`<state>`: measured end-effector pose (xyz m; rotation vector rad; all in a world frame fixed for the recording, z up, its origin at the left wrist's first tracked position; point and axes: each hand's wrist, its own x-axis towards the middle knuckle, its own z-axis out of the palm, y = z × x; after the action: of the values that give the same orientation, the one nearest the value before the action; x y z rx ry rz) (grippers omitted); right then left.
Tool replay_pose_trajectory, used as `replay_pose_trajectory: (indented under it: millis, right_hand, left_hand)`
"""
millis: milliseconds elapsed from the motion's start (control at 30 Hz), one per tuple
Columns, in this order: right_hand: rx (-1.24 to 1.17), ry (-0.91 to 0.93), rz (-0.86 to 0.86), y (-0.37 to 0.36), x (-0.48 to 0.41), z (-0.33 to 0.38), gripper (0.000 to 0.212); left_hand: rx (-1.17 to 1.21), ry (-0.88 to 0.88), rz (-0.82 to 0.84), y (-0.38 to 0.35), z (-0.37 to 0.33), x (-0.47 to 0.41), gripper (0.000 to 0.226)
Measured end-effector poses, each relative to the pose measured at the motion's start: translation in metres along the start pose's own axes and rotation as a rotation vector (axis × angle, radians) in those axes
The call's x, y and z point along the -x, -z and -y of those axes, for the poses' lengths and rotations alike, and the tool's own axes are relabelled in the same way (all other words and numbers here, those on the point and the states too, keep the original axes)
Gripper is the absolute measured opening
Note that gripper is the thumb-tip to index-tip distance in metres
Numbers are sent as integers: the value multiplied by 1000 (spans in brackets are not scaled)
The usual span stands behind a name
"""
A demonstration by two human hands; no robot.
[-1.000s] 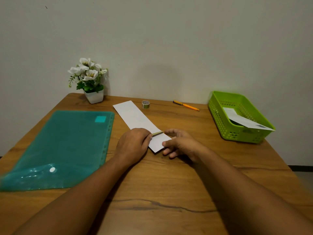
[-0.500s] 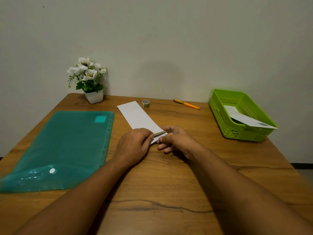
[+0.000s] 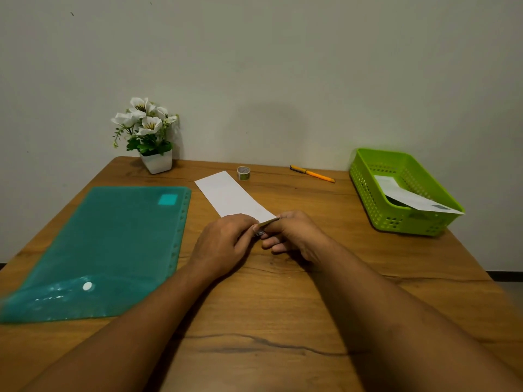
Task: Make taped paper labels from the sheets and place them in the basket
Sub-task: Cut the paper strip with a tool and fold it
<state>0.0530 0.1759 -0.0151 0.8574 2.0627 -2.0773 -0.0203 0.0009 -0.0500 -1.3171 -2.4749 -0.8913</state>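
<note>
Long white sheet (image 3: 232, 198) lies flat; left hand (image 3: 223, 244) and right hand (image 3: 294, 236) pinch tape (image 3: 268, 222)

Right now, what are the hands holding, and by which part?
A short tape strip, pinched at its two ends: left hand on one, right hand on the other.

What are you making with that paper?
A person is making paper labels. The left hand and right hand pinch a small piece of tape at the near end of a white paper strip on the table. The tape roll and a pen sit behind it. One label already lies in the green basket.
</note>
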Motion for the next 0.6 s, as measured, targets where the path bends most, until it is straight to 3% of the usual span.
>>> replay_pose_trajectory:
  millis: [233, 333, 467, 600]
  right_hand:
    - [11, 85, -149, -8, 2, -8, 16]
    - [47, 118, -187, -7, 5, -9, 12]
    - [254, 391, -314, 3, 15, 7, 17]
    - [366, 699, -418, 16, 31, 50, 10]
  left_hand:
    - [24, 43, -19, 2, -6, 1, 42]
    - [69, 105, -50, 5, -7, 1, 38]
    - [90, 146, -77, 22, -13, -5, 32]
    - [10, -7, -224, 57, -25, -35, 40]
